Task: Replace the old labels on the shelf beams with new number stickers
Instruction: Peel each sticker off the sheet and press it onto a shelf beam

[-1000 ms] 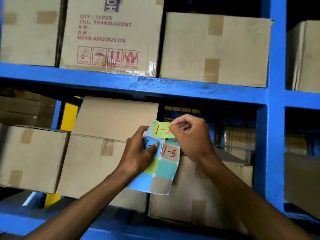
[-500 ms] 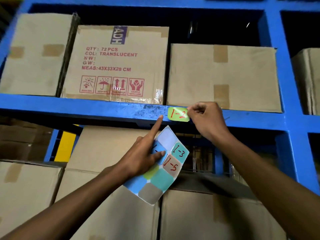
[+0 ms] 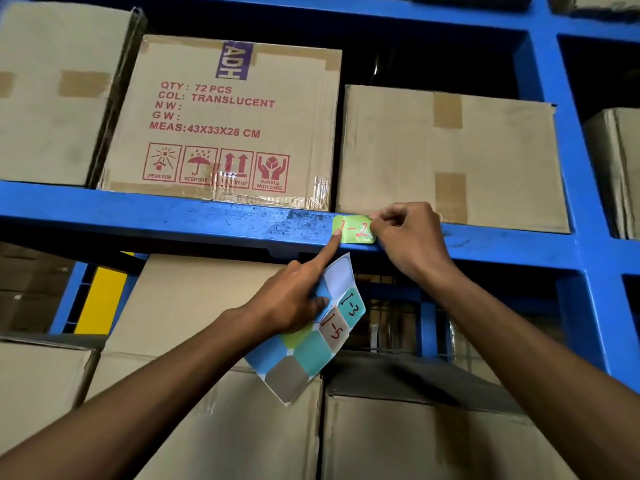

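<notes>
**Green 1-2 sticker on the blue beam**

The left hand holds a sticker sheet against its palm with thumb and curled fingers, forefinger straight and pressing the left end of the green sticker. The sticker lies on the face of the shelf beam, long axis along the beam, its red "1-2" upright. The right hand pinches its right end. A printed carton stands above the left fingers; a plain carton stands above the right.
</notes>
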